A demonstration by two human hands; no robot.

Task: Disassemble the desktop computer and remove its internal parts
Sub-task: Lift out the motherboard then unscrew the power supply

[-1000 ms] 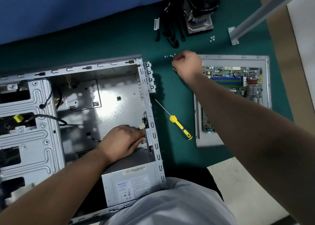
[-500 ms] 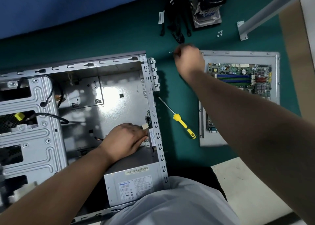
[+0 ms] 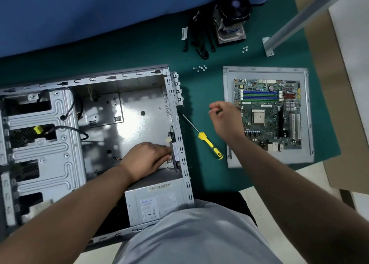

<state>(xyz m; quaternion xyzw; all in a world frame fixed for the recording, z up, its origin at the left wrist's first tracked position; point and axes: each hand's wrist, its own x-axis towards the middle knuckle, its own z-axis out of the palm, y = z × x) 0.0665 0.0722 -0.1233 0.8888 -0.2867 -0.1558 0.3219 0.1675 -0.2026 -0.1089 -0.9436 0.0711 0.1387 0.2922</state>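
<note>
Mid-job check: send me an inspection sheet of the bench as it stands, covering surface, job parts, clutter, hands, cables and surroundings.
Surface: green mat.
Job's things: open computer case, power supply inside; motherboard on side panel; CPU cooler at far edge.
Clutter: yellow screwdriver beside case; two screw piles.
Hands: left hand at a part on the case's rear wall, grip hidden; right hand curled above mat, contents unclear.
Cables: black bundle; black leads inside case.
Surroundings: blue cloth, metal post.
</note>
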